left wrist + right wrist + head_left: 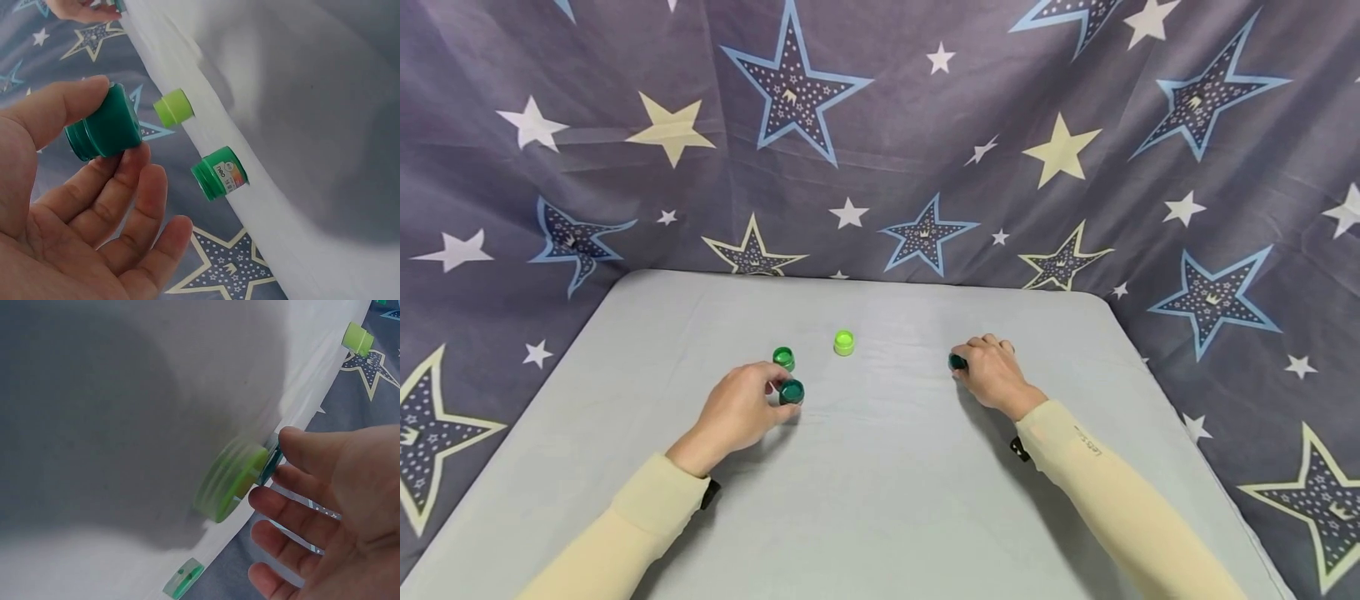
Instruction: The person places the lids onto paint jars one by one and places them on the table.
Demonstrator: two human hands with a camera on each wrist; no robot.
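My left hand (741,408) pinches a small dark green paint jar (792,392) between thumb and fingers, raised above the table; its rim faces up. Just beyond it stands a mid-green jar (783,358) with a label that shows in the left wrist view. A light green jar (844,342) is farther right. Over on the right, my right hand (996,375) pinches a dark teal lid (270,464) between thumb and fingertips. Close by that lid, a light green lid (231,481) appears blurred in the right wrist view; whether they touch I cannot tell.
A green lid (184,579) lies on the table near the right hand, in the right wrist view. The pale table (880,500) has a star-patterned curtain (880,125) along its back and sides.
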